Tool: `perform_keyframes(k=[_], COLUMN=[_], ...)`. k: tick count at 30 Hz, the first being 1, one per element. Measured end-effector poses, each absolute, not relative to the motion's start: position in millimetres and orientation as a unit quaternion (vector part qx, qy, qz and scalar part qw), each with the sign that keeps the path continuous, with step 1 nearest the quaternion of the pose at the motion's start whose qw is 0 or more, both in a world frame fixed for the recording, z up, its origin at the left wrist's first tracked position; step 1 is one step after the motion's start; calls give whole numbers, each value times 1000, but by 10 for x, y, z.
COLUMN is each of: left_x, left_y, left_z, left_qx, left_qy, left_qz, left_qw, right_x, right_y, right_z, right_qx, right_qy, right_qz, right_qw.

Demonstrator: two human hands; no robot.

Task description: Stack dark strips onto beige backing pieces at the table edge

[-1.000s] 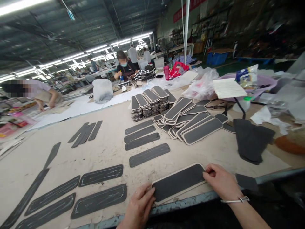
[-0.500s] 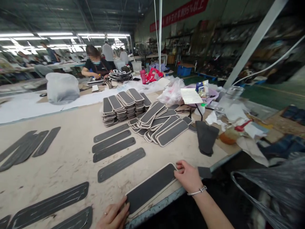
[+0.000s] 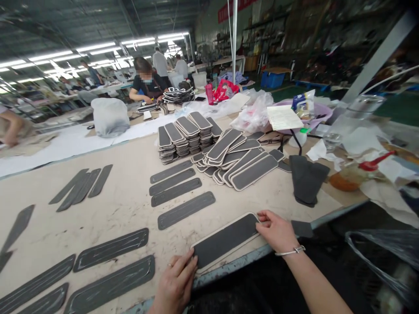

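Note:
A long dark grey strip with a pale border [image 3: 225, 240] lies at the near table edge, between both hands. My left hand [image 3: 178, 277] grips its left end, fingers pressed together on the corner. At the far right end, my right hand [image 3: 273, 229] pinches the corner; a silver bracelet is on that wrist. Single grey strips with shiny lines along their edges [image 3: 186, 210] lie flat to the left. Beyond them is a loose pile of pale-edged strips [image 3: 255, 172], beside neat stacks [image 3: 183, 135].
Dark pieces [image 3: 307, 179] and a bottle with a red nozzle [image 3: 347, 179] lie at the right. A purple basin [image 3: 324, 114], plastic bags [image 3: 253, 114] and a white bag [image 3: 110, 117] stand farther back. A masked person [image 3: 147, 83] works across the table.
The view has turned left, so the table's contents appear farther right, and another person's arm shows at the left. Both hands remain at the ends of the strip.

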State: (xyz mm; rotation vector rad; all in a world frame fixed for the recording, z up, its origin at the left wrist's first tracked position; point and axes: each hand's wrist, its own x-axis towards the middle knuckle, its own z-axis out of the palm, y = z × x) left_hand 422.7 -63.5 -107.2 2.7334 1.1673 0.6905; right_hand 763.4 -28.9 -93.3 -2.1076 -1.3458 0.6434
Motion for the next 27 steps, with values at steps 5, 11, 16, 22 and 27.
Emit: perform_keyframes(k=[5, 11, 16, 22, 27], left_x=[4235, 4239, 4227, 4220, 4283], left_y=[-651, -677, -669, -634, -659], left_z=[-1069, -1049, -1061, -1053, -991], left_qx=[893, 887, 893, 893, 880], left_qy=[394, 404, 395, 394, 414], left_qz=[201, 202, 195, 194, 203], left_qw=[80, 97, 96, 100, 113], right_x=[7759, 7457, 6648, 6690, 7167], right_y=[-318, -521, -754, -674, -576], right_z=[-976, -823, -713, -916, -1020], right_qx=[-773, -688, -436, -472, -591], right_qy=[-517, -629, -872, -853, -795], right_qz=[246, 76, 142, 191, 106], right_qw=[274, 356, 169, 110, 86])
